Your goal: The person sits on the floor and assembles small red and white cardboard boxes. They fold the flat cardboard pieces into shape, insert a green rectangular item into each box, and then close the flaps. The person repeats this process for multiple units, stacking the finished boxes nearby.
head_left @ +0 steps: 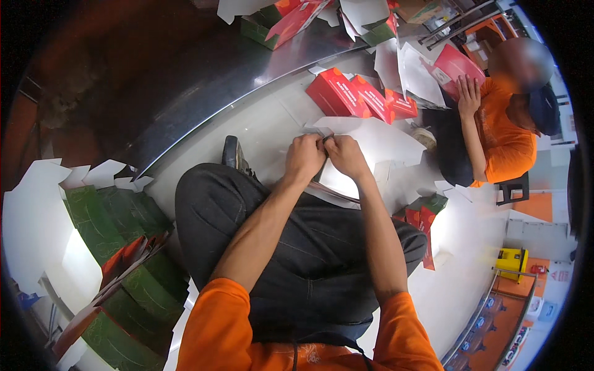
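A flat white cardboard box blank (pixel 365 148) is pinched at its upper edge by the left hand (pixel 304 156) and the right hand (pixel 345 154), both grips pressed together on a folded flap; the smooth sheet is held over the knees in dark denim, above the pale floor (pixel 266 123). Three glossy red rectangular boxes (pixel 362 96) are seen standing beyond it; flat green-and-white blanks (pixel 117 247) are stacked at the left; a seated person's hand (pixel 468 96) rests on another red carton (pixel 455 67).
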The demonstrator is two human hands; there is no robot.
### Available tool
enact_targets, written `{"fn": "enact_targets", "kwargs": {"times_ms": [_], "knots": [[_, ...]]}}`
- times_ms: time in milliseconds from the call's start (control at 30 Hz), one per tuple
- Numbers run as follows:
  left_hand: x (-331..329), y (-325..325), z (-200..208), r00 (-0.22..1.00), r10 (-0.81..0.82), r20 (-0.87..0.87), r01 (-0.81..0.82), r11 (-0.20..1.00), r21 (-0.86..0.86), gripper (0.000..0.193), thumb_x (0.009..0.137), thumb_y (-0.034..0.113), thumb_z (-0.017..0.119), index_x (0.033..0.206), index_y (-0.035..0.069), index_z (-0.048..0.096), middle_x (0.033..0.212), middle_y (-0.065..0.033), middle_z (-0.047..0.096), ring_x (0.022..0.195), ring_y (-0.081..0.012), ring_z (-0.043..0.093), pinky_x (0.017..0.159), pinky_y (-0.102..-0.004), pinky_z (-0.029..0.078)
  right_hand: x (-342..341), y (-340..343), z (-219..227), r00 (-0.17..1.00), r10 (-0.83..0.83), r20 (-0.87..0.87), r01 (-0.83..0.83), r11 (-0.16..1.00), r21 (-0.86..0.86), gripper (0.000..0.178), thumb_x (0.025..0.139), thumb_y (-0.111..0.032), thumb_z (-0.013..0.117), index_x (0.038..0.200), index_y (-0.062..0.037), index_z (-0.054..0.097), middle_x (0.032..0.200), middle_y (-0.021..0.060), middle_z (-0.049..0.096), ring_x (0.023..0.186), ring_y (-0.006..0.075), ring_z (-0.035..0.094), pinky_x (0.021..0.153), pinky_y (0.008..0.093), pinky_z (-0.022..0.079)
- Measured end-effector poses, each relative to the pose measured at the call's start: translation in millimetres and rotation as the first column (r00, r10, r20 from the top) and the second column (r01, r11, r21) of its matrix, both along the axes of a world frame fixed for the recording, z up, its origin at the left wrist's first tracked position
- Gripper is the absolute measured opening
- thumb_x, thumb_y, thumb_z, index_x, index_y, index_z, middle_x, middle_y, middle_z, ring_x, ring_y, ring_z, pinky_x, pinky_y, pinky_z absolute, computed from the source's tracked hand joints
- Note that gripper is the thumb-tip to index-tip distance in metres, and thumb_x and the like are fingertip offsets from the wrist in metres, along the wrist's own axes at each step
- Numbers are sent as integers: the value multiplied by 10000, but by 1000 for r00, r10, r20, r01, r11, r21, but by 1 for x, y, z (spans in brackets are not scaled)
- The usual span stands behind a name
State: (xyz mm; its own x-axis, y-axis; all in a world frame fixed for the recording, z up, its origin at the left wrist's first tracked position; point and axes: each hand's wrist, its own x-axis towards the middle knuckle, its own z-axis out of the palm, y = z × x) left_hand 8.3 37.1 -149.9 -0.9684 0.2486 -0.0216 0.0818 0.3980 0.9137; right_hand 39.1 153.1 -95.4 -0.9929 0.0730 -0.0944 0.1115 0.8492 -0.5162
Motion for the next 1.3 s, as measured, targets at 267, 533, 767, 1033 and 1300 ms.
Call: {"fn": "enact_targets", "kwargs": {"times_ms": [267, 533, 767, 1033, 1300], "knots": [[-2, -1, -2, 999, -28, -44, 29, 1000, 6, 204, 830, 171, 587, 934, 34, 698, 901, -217, 667, 867, -392, 638, 768, -461, 498, -1, 3, -25, 997, -15, -78, 15, 1000, -5, 390, 958, -292, 403, 868, 11, 631, 888, 274, 621, 875, 450, 597, 776, 472, 463], [-4, -2, -15, 998, -33, -53, 34, 999, 7, 212, 841, 155, 565, 963, 38, 695, 923, -197, 679, 894, -385, 641, 798, -441, 500, 17, 7, -6, 979, -195, -56, 192, 980, -48, 381, 941, -327, 460, 902, 3, 645, 879, 259, 642, 886, 432, 613, 806, 472, 469], [-2, 3, 5, 998, -13, -54, 8, 996, -93, 274, 898, 200, 519, 1091, 56, 652, 1064, -194, 646, 997, -365, 611, 874, -427, 468, 93, 98, -8, 800, -541, -260, 584, 801, 132, 369, 957, -326, 458, 928, 16, 594, 840, 288, 628, 846, 446, 621, 769, 521, 471], [4, -3, -4, 966, -134, -219, 87, 974, -211, 363, 964, 238, 427, 1243, 60, 576, 1161, -193, 585, 1070, -373, 558, 920, -434, 435, 81, 73, -14, 748, -664, 20, 656, 743, 129, 286, 926, -202, 376, 1075, -24, 545, 937, 287, 643, 902, 463, 623, 817, 536, 479], [12, -7, -4, 958, -162, -235, 81, 943, -323, 357, 978, 237, 397, 1233, 68, 583, 1168, -178, 578, 1074, -364, 554, 914, -432, 438, 87, 73, -33, 775, -631, 31, 626, 774, 92, 315, 884, -143, 384, 1114, 38, 500, 927, 283, 643, 889, 452, 629, 805, 528, 491]]}}
